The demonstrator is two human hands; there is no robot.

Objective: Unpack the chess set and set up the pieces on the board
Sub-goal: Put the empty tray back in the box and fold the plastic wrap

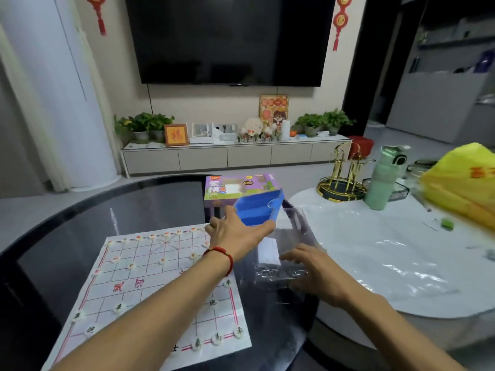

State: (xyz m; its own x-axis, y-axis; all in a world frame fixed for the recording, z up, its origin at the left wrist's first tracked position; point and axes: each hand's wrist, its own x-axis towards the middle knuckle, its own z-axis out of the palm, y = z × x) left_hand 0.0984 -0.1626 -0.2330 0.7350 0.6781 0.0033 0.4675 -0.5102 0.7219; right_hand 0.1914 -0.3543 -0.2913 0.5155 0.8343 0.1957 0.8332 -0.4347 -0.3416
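Observation:
A white paper chess board (150,285) with red lines lies on the dark glass table, with several white round pieces (117,307) standing on both sides of it. Behind it stands the purple chess set box (227,188). My left hand (238,231) reaches forward and holds the blue plastic tray (257,210) tilted in front of the box, thumb at its left edge and fingers beneath it. My right hand (313,274) rests with spread fingers on a crumpled clear plastic bag (281,250) to the right of the board.
To the right a white round table (375,250) carries a gold cup rack (342,175), a green bottle (385,178), a yellow plastic bag (463,183) and a small green item (446,224). A TV and a low cabinet stand beyond the dark table's (80,223) far edge.

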